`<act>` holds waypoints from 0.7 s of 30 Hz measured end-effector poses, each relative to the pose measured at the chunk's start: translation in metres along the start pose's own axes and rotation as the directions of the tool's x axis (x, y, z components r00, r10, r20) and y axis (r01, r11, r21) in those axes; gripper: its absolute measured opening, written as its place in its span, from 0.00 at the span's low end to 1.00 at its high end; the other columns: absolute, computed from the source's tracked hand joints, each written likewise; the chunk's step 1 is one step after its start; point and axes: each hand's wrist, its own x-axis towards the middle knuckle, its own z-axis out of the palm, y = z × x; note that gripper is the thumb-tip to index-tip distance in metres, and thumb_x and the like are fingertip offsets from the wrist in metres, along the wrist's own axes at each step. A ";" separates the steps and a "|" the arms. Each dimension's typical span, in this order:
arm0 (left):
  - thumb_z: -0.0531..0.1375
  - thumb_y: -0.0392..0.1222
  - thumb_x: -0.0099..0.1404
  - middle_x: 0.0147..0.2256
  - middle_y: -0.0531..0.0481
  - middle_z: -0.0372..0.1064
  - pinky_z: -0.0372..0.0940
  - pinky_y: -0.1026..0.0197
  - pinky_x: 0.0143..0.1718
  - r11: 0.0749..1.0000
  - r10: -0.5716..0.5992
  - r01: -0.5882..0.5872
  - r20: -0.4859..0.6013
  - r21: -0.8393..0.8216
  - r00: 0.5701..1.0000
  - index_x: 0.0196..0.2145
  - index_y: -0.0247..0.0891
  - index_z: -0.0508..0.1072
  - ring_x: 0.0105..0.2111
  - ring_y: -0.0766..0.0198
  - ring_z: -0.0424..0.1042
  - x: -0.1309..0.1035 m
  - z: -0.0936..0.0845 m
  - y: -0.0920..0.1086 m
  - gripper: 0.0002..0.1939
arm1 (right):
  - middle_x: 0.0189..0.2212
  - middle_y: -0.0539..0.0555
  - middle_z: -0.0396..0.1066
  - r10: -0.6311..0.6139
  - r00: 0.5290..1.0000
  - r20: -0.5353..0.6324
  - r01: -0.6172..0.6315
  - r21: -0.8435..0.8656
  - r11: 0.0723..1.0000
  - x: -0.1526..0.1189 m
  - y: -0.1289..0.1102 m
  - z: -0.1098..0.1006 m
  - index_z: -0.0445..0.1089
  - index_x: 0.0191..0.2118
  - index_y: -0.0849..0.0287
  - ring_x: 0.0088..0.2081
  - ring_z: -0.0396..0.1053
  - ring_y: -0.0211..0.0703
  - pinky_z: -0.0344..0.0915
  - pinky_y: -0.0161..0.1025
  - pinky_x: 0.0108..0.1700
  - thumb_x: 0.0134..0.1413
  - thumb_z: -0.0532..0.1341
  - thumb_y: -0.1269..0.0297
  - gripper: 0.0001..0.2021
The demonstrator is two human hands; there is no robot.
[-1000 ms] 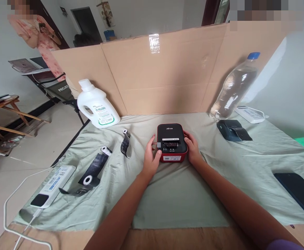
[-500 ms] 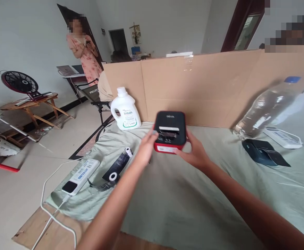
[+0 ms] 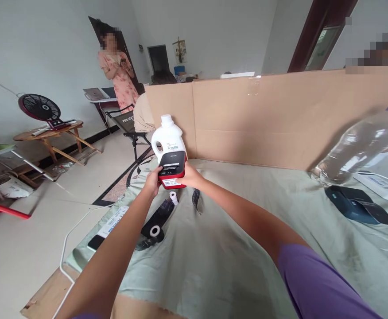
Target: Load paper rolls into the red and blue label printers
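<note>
A black and red box-shaped device (image 3: pixel 173 168) is held between both hands, in front of a white jug (image 3: pixel 170 136). My left hand (image 3: pixel 153 180) grips its left side. Fingers of my right hand (image 3: pixel 191 175) wrap its right side and lower front edge. Just below the device lie a small white roll (image 3: pixel 173 197) and a dark strip (image 3: pixel 159 218), with another white-cored roll (image 3: pixel 154 231) at the strip's lower end. A crumpled black piece (image 3: pixel 196 200) rests on the green cloth (image 3: pixel 227 248) under my right wrist.
A cardboard panel (image 3: pixel 247 119) stands along the back. On the right are a large clear bottle (image 3: pixel 350 146), a dark blue device (image 3: pixel 356 204) and a white device (image 3: pixel 382 185). A white power strip (image 3: pixel 112 222) lies left. Beyond are a fan (image 3: pixel 40 107) and a standing person (image 3: pixel 122 79).
Both hands have carried the device to the left, in front of the white jug. The black piece now shows on the cloth, and the camera view has shifted slightly.
</note>
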 end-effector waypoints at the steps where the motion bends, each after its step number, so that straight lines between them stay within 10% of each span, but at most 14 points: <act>1: 0.62 0.36 0.61 0.31 0.49 0.76 0.63 0.66 0.25 1.000 -0.011 0.011 -0.008 -0.001 1.000 0.43 0.33 0.77 0.24 0.66 0.71 0.004 0.000 -0.006 0.11 | 0.51 0.58 0.73 0.061 0.998 0.013 -0.060 -0.068 0.996 0.000 0.003 0.003 0.68 0.54 0.58 0.51 0.71 0.57 0.66 0.49 0.51 0.43 0.69 0.62 0.28; 6: 0.62 0.36 0.61 0.29 0.48 0.76 0.64 0.66 0.24 0.999 -0.036 0.037 -0.024 0.013 0.999 0.39 0.32 0.76 0.24 0.65 0.71 0.016 0.004 -0.020 0.08 | 0.46 0.65 0.73 0.183 0.983 0.032 -0.160 -0.361 0.919 0.005 0.013 0.009 0.67 0.49 0.61 0.52 0.66 0.67 0.57 0.57 0.54 0.43 0.68 0.49 0.29; 14: 0.63 0.39 0.60 0.27 0.49 0.74 0.67 0.63 0.28 0.992 -0.016 0.020 -0.033 0.127 0.999 0.39 0.32 0.76 0.24 0.64 0.72 0.010 0.008 -0.021 0.10 | 0.44 0.61 0.73 0.206 0.978 0.042 -0.178 -0.357 0.917 -0.004 0.021 0.008 0.66 0.48 0.58 0.53 0.62 0.63 0.53 0.52 0.52 0.46 0.66 0.48 0.26; 21: 0.61 0.35 0.61 0.42 0.46 0.78 0.66 0.57 0.57 0.957 0.205 -0.178 -0.101 0.227 0.974 0.41 0.34 0.76 0.51 0.57 0.73 -0.017 0.020 0.014 0.10 | 0.47 0.62 0.74 0.223 0.975 -0.017 -0.219 -0.279 0.935 -0.044 0.017 -0.009 0.65 0.54 0.57 0.58 0.59 0.63 0.51 0.54 0.54 0.54 0.62 0.47 0.26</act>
